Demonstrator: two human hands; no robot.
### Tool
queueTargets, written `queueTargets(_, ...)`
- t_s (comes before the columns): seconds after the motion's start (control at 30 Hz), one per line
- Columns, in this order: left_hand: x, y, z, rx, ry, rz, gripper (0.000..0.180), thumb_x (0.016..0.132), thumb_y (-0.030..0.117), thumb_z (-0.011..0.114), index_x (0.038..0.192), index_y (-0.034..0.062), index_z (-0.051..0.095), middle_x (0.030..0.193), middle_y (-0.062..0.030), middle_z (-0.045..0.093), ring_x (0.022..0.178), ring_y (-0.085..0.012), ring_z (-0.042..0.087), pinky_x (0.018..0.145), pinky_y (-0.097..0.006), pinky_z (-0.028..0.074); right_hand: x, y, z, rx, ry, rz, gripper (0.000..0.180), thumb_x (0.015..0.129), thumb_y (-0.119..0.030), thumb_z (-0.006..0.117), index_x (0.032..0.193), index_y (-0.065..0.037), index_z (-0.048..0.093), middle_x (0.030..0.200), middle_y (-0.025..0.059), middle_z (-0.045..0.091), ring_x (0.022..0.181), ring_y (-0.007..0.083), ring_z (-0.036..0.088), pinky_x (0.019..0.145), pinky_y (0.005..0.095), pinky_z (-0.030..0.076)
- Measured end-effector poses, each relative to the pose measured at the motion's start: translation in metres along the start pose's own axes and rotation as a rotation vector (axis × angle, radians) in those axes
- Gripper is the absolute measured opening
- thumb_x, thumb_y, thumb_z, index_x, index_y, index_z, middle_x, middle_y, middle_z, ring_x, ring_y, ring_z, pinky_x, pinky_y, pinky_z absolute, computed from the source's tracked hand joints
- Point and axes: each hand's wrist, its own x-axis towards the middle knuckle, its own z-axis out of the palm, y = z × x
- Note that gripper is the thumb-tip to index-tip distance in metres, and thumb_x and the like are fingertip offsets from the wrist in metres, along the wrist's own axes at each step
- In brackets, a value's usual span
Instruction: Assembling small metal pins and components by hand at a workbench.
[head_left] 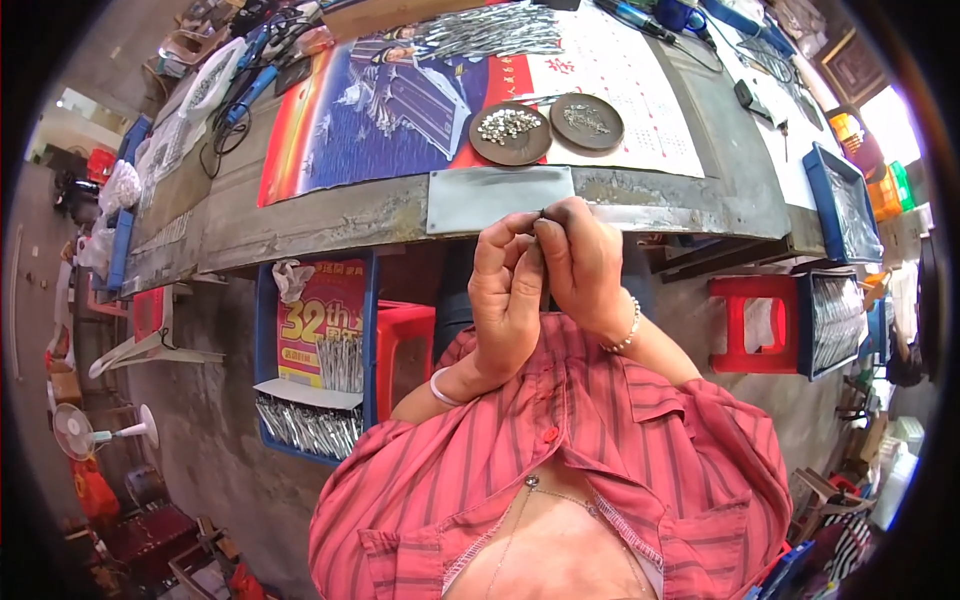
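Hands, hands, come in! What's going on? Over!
Left hand, right hand: fingertips close together. Anything pinched: hidden, can't tell. Pale flat plate just beyond.

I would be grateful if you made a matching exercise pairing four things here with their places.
Things
1. smooth white bangle
2. flat pale-grey rectangular plate
3. pale beaded bracelet
4. leftmost round brown dish

Places
A. on the colourful printed sheet
B. around the right wrist
C. at the worn grey table's near edge
D. around the left wrist

Pairs: 1-D; 2-C; 3-B; 4-A
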Motion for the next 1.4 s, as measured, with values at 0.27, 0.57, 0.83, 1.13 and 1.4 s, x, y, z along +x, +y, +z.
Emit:
queueTargets(0.27,0.036,-0.032,-0.014,-0.014,0.066,-0.126,0.031,0.096,0.009,0.045,0.126,0.0034,0.039,0.091,0.0015,0.057,0.06,0.0009,0.038,0.05,-0.014,0.027,0.015,0.052,0.017,0.383,-0.056,0.216,0.009,0.081,-0.004,0.064,0.084,0.001,0.056,0.066,0.0073,0.055,0.055,0.0138,0.054,0.05,0.0263,0.043)
queueTargets(0.57,0.054,-0.071,-0.023,0.093,0.032,-0.128,0.027,0.096,0.001,0.043,0.123,-0.0022,0.041,0.099,-0.0044,0.056,0.088,-0.0067,0.052,0.079,-0.019,0.042,0.006,0.076,0.032,0.003,-0.061,0.239,0.009,0.083,-0.005,0.059,0.087,0.001,0.052,0.071,0.014,0.053,0.059,0.0297,0.052,0.055,0.0359,0.043)
queueTargets(0.83,0.071,-0.07,-0.022,-0.11,0.089,-0.304,0.036,0.093,0.005,0.051,0.126,0.0034,0.039,0.102,-0.0052,0.052,0.066,-0.0033,0.045,0.055,-0.017,0.037,0.012,0.097,0.008,0.504,-0.155,0.615,0.009,0.087,-0.005,0.055,0.082,0.002,0.055,0.072,0.0055,0.056,0.059,0.0116,0.053,0.054,0.024,0.043)
queueTargets(1.13,0.07,-0.068,-0.02,0.085,-0.013,-0.237,0.033,0.097,0.004,0.042,0.129,-0.0004,0.039,0.098,-0.0011,0.05,0.069,-0.0015,0.043,0.061,-0.017,0.037,0.003,0.105,0.03,0.301,0.035,0.268,0.019,0.075,-0.001,0.068,0.089,0.001,0.056,0.078,0.0114,0.059,0.064,0.0232,0.058,0.057,0.0287,0.047)
queueTargets(1.4,0.063,-0.079,-0.021,0.197,0.001,-0.235,0.031,0.097,0.005,0.042,0.127,-0.0018,0.042,0.101,-0.0013,0.054,0.069,-0.0001,0.042,0.061,-0.016,0.037,-0.016,0.104,0.037,-0.006,-0.056,0.237,0.017,0.084,-0.01,0.06,0.094,-0.002,0.049,0.08,0.0095,0.056,0.067,0.0298,0.051,0.066,0.0382,0.042)
